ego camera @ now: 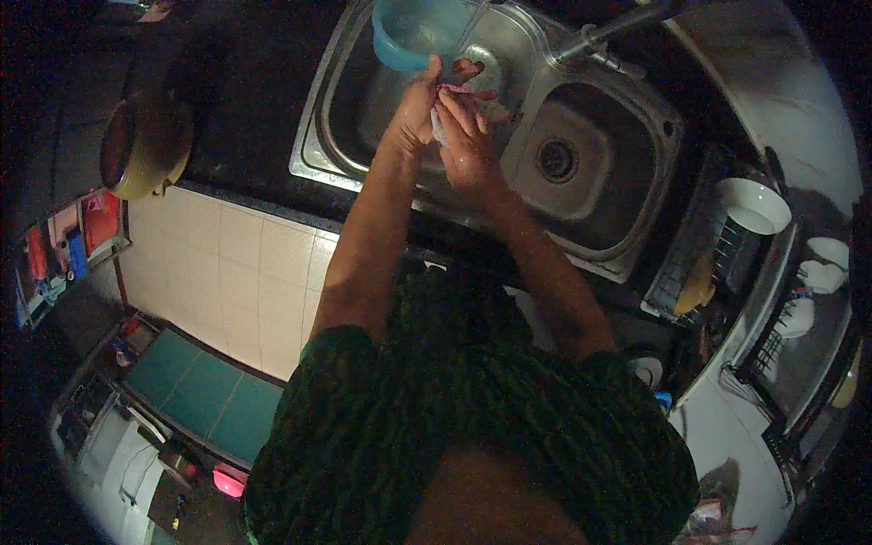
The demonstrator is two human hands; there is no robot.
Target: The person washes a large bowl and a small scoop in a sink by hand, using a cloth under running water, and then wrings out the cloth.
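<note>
Both of my hands are together over the larger left basin of a stainless steel double sink (354, 109). Between them is a crumpled white cloth-like item (439, 131) with a pink edge, largely hidden by the fingers. My left hand (417, 109) grips it from the left with the thumb pointing up. The fingers of my right hand (470, 146) press over it from the right. Just beyond the left thumb, a translucent blue plastic basin (402, 51) stands in the sink. Small reddish-brown shapes (467, 69) show past my fingers, too blurred to identify.
The faucet (579, 51) is behind the sink. The smaller right basin (593, 150) has a drain strainer (557, 160). On the right, a dish rack (708, 238) bears a white bowl (756, 204). A yellowish pot (146, 146) stands on the dark counter (245, 150) at left.
</note>
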